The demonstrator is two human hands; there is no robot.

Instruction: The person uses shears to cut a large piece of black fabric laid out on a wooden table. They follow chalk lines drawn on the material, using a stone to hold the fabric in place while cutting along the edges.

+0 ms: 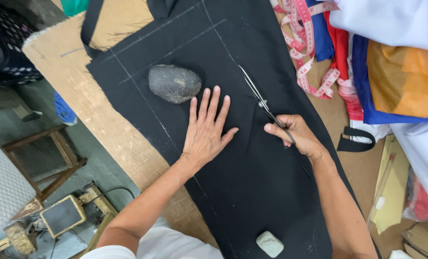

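A sheet of black cloth (252,177) with chalk lines lies spread on a brown worktable (103,120). My left hand (205,129) rests flat on the cloth, fingers apart, just below a dark grey stone (174,83) that weighs the cloth down. My right hand (296,134) grips the handles of a pair of scissors (257,98). The blades point up and to the left along a chalk line near the cloth's right side.
A small pale stone (270,243) sits on the cloth near me. A pink measuring tape (306,48) and a pile of coloured cloth (396,62) lie at the right. Wooden stools (51,158) and a small machine (63,216) stand on the floor at left.
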